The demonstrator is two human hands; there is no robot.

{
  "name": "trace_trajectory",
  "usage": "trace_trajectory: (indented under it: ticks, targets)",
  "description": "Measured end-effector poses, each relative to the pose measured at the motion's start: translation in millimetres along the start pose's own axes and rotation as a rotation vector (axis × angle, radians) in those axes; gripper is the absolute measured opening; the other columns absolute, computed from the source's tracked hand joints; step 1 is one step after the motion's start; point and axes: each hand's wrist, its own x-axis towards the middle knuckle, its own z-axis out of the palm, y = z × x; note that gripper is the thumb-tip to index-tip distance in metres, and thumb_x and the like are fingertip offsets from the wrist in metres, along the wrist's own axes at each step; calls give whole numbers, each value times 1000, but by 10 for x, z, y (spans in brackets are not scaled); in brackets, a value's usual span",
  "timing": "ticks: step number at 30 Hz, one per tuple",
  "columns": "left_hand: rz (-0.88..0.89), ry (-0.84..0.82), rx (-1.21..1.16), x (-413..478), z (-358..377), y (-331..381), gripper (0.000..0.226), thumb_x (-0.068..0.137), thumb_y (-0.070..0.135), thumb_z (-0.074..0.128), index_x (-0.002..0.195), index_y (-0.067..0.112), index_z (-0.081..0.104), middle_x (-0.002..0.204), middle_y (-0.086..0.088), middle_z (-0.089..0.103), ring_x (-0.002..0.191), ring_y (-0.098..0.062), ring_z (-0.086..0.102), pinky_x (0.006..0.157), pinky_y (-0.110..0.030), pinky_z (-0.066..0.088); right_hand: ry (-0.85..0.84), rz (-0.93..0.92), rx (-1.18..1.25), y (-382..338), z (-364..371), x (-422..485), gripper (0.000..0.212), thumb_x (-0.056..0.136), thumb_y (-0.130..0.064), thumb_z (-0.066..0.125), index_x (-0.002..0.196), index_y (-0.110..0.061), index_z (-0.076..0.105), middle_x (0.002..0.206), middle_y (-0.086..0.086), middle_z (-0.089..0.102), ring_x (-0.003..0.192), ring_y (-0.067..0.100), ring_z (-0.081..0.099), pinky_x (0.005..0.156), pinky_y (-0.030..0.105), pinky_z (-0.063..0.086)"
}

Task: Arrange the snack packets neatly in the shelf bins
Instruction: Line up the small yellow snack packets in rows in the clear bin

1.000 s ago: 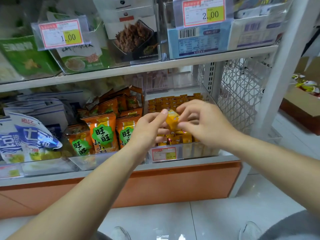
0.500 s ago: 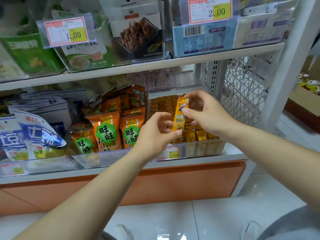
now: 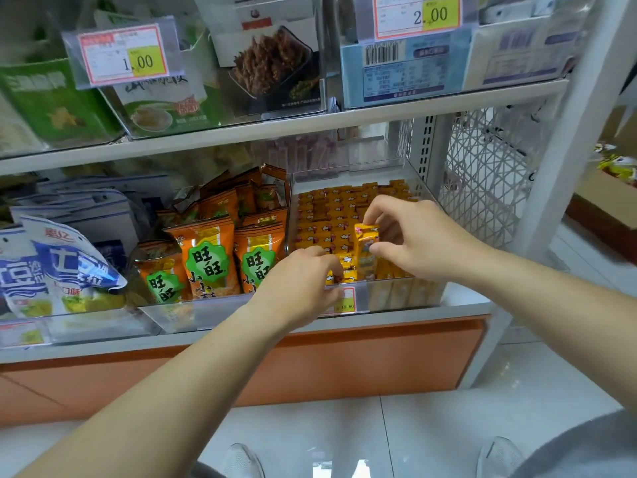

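I'm looking at tall white metal shelving [image 3: 310, 129], and all the work is on its lower tier. At the right end sits a clear plastic bin [image 3: 418, 182] full of small yellow packets [image 3: 331, 215], stood on edge in tight rows. I reckon that is so the tops line up and more fit. Just left of it, orange foil bags [image 3: 206, 257] stand upright facing out, their green badges reading 旺旺. Further left, blue-and-white bags [image 3: 58, 267] slump forward.

Now the hands. I have the right hand [image 3: 413, 239] over the bin's front half, thumb and fingertips pinching one slim yellow packet [image 3: 366, 250] upright, its lower end down among the front rows, ready, I think, to slot into a gap. The left hand [image 3: 296, 281] reaches over the front wall with its fingers curled into the first row. I think it is holding the neighbours apart, but I cannot tell whether it grips anything.

Labels: the upper-left red-and-yellow price tag [image 3: 124, 53] reads 1.00 and the upper-right price tag [image 3: 417, 15] reads 2.00. The bin's own small tag [image 3: 347, 300] is half hidden by the left hand.
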Motion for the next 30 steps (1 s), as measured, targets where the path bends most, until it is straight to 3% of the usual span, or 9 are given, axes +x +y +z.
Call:
trace_trajectory:
  ticks: [3, 6, 10, 15, 20, 25, 30]
  targets:
    - [-23, 2, -16, 5, -13, 22, 24, 87, 41, 66, 107, 27, 67, 101, 3, 60, 95, -19, 58, 78, -37, 53, -39, -10, -5, 2, 91, 0, 28, 85, -26, 77, 98, -38, 55, 87, -16, 65, 80, -1, 65, 76, 32, 59]
    - [-42, 3, -41, 3, -16, 22, 24, 86, 40, 68, 106, 27, 67, 99, 3, 60, 92, -18, 57, 78, -38, 53, -249, -12, -239, 69, 176, 8, 17, 87, -32, 74, 102, -34, 65, 103, -13, 63, 98, 10, 61, 87, 37, 54]
    - [-24, 22, -78, 8, 19, 38, 35, 87, 39, 68, 119, 27, 63, 113, 6, 61, 105, -16, 56, 84, -36, 52, -354, -3, -372, 104, 176, 20, 24, 94, -48, 57, 109, -38, 73, 111, -11, 53, 109, 14, 50, 91, 41, 48]
    - [56, 49, -63, 36, 141, 117, 45, 91, 41, 64, 135, 32, 55, 126, 7, 57, 116, -17, 50, 89, -37, 51, -253, 43, -402, 208, 114, 0, 21, 91, -40, 65, 111, -36, 68, 110, -11, 56, 104, 13, 53, 83, 33, 47]
    - [35, 39, -76, 65, 233, 98, 39, 91, 47, 62, 127, 34, 61, 120, 7, 56, 108, -17, 49, 86, -36, 49, -247, 70, -326, 202, 157, 23, 14, 84, -29, 74, 85, -33, 60, 96, -13, 53, 91, 12, 55, 72, 29, 44]
    - [21, 34, -120, 76, 236, 67, 37, 89, 50, 64, 123, 35, 65, 117, 9, 57, 106, -15, 50, 87, -37, 49, -139, 23, -342, 149, 160, 3, 19, 88, -24, 67, 79, -32, 52, 90, -13, 52, 83, 11, 53, 65, 34, 46]
    - [3, -7, -121, 108, 214, 66, 38, 89, 50, 64, 123, 34, 66, 118, 9, 57, 110, -14, 51, 89, -36, 50, 42, 78, -86, 41, -69, -36, 10, 95, -24, 57, 89, -30, 51, 84, -12, 61, 77, 10, 58, 65, 35, 47]
